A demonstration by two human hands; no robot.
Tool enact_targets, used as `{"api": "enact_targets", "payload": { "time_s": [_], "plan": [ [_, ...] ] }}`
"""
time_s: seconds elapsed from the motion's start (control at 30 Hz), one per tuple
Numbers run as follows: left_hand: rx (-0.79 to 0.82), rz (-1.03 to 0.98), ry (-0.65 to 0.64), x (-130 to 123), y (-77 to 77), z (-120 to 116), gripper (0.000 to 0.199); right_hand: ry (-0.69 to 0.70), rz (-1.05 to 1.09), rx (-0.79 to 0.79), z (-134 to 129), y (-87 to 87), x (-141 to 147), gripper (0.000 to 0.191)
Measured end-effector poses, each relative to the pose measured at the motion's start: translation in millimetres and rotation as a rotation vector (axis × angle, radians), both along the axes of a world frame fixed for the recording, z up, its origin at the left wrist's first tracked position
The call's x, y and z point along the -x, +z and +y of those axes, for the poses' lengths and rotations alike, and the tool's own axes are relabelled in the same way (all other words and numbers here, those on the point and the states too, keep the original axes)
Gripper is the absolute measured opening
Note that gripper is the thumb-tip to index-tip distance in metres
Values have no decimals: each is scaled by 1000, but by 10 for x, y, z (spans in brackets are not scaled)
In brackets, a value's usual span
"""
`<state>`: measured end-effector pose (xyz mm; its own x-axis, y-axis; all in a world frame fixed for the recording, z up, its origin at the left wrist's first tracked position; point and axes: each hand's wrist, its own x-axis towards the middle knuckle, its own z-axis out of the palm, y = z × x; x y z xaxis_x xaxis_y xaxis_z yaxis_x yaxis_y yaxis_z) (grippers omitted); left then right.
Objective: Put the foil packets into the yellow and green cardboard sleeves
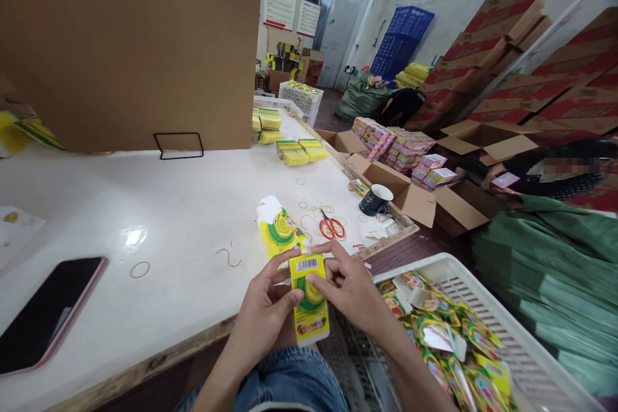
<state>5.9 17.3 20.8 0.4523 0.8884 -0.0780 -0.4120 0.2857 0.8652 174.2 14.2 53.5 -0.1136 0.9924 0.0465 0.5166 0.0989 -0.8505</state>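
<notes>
Between both hands, over my lap at the table's front edge, is a small yellow-green printed carton [309,322] with a barcode at its top. My left hand [270,299] grips its left side, thumb on the front. My right hand [345,280] holds the upper right side, its thumb pressed on the printed face. Just beyond lies a flat yellow carton with white flaps [280,228] on the white table [183,219]. Past my right hand are red-handled scissors [332,225] among several loose rubber bands [313,206].
A white plastic crate [487,290] of yellow cartons stands at my right. A dark mug [375,199] sits by the table's right edge. A black phone [48,315] lies at left, below an upright cardboard sheet [130,51]. Bundled yellow cartons [302,151] lie farther back. Another person's hand [492,175] shows at right.
</notes>
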Motion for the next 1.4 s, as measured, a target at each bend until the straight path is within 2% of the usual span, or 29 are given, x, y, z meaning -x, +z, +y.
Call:
{"api": "enact_targets", "payload": {
  "time_s": [0.17, 0.27, 0.57, 0.63, 0.7, 0.77, 0.83, 0.9, 1.0, 1.07, 1.17, 1.23, 1.4],
  "plan": [
    [7, -55, -4, -29, 36, -20, 55, -93, 288, -50, -11, -79, -43, 17],
    [4, -95, 3, -114, 67, -46, 49, -103, 443, -49, -65, -75, -86, 15],
    [-9, -186, -89, -312, 60, -90, 48, -225, 434, -129, -233, -55, -162, 17],
    [-56, -155, -122, -301, 52, -121, 47, -209, 372, -125, -272, -29, -278, 15],
    [-195, 3, -68, -259, 42, -115, 45, -241, 197, -111, -334, 37, -536, 17],
    [-395, 278, 84, -197, 3, -44, 47, -354, -108, -131, -392, 117, -885, 22],
    [-564, 563, 262, -141, -88, 79, 51, -474, -441, -238, -398, 158, -1176, 29],
    [-630, 751, 339, -118, -214, 211, 56, -471, -553, -298, -306, 108, -1248, 33],
    [-678, 869, 264, -148, -376, 334, 57, -289, -360, -159, 28, -152, -872, 30],
    [-713, 875, 219, -169, -428, 358, 57, -290, -203, -109, 313, -361, -466, 30],
    [-720, 859, 213, -156, -455, 356, 55, -313, -144, -157, 623, -570, -8, 22],
    [-710, 846, 213, -131, -464, 355, 54, -333, -126, -188, 686, -626, 107, 18],
    [-707, 825, 213, -116, -483, 363, 51, -400, -52, -189, 600, -655, 91, 21]
  ]
}}
